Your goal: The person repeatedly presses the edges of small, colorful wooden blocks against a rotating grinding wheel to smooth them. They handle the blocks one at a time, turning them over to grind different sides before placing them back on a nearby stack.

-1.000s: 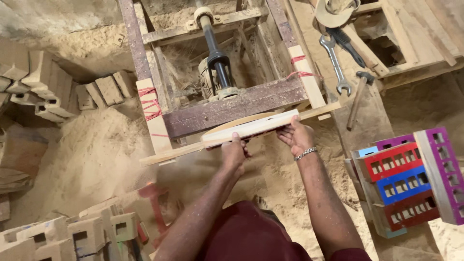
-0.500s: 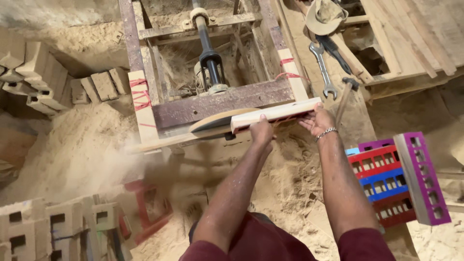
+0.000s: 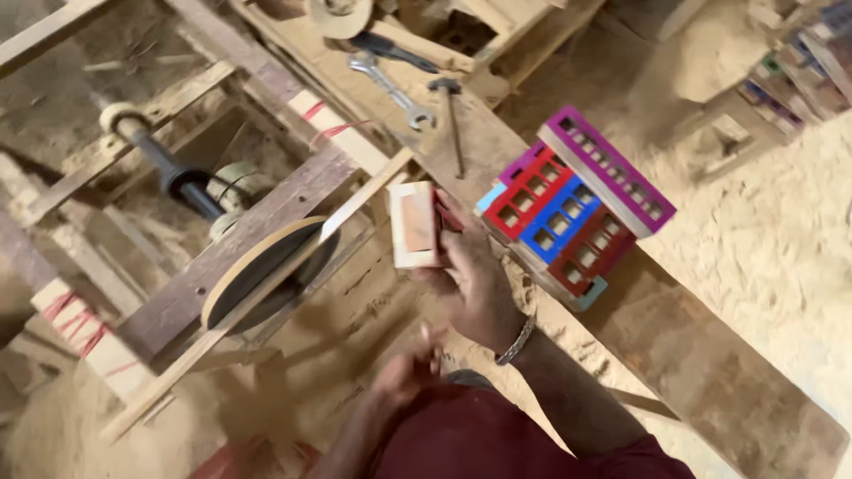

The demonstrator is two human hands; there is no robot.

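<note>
The right hand (image 3: 475, 275) is gripping a small wooden block (image 3: 414, 223), fingers clamped on its right edge, just right of the sanding disc (image 3: 266, 266). The left hand (image 3: 406, 368) is hanging blurred nearer, its grip unclear. Painted blocks (image 3: 568, 208) are crowding the right side; sawdust floor (image 3: 781, 248) is lying open beyond.

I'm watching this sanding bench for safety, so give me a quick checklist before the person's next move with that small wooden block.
1. Right hand has hold of the wooden block: ok.
2. Block off the sanding disc: ok, apart.
3. Left hand away from the disc: ok, low near the body, blurred.
4. Disc stopped: cannot tell.
5. Spanner and hammer out of the way: ok, on the far plank.
6. Painted stack steady: cannot tell.
</note>
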